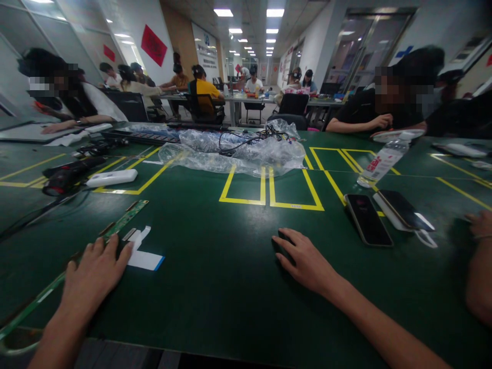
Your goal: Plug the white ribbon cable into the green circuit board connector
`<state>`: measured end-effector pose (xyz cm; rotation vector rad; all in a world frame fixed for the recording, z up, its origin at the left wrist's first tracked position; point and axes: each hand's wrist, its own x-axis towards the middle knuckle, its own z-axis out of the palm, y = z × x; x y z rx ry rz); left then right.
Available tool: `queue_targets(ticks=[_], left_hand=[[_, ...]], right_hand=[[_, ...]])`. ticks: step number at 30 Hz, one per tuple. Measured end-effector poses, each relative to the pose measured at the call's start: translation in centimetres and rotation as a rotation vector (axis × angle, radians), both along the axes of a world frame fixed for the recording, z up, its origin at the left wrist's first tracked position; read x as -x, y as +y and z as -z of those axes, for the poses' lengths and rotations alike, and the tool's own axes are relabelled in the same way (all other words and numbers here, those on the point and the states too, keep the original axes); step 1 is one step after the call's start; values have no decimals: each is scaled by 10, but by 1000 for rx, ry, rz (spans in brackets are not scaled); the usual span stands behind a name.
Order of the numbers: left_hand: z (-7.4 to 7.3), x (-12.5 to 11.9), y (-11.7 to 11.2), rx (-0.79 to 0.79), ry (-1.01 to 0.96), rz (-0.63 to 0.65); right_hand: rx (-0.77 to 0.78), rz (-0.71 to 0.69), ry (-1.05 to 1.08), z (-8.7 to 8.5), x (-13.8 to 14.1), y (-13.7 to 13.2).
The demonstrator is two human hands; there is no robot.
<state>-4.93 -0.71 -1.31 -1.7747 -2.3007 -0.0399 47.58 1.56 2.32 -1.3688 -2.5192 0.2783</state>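
Observation:
My left hand (pixel 94 274) lies flat on the dark green table (pixel 215 266), fingers stretched out over a long thin green circuit strip (pixel 125 219) and touching a white flat ribbon cable with a blue tip (pixel 144 259). My right hand (pixel 303 259) rests palm down on the bare table near the middle, fingers spread and holding nothing.
Two phones (pixel 368 219) (pixel 404 209) lie right of my right hand, beside a water bottle (pixel 380 164). Crumpled clear plastic with black cables (pixel 246 151) sits beyond yellow tape boxes (pixel 271 189). A white device (pixel 111 178) and black tool (pixel 67 177) lie at left. Another person's arm (pixel 480 261) is at far right.

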Motion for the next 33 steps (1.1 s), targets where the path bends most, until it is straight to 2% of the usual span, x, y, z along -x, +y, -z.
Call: queue_targets(ticks=[2,4,8,10,17,21,25,33], left_hand=[[-6,-8,0,16,57,-63],[-12,-17,0,36,82,-56],[-21,-54,8,109,20,155],[-22,-87,14,113,-22,284],[-28,-230,32,107,-98,780],[-34,-283,41,85,-93,979],[-32,-300,46,27,-124,1023],[-26,-297,47,18,-194,1004]], right_hand=[[2,7,8,-1,0,-1],[7,12,15,-3,0,-2],[16,14,2,-5,0,-3],[10,14,4,-5,1,-3],[-30,12,25,-2,3,-2],[-58,4,-12,-2,5,-2],[-77,-1,-18,-2,4,-2],[-72,-6,-55,1,2,-2]])
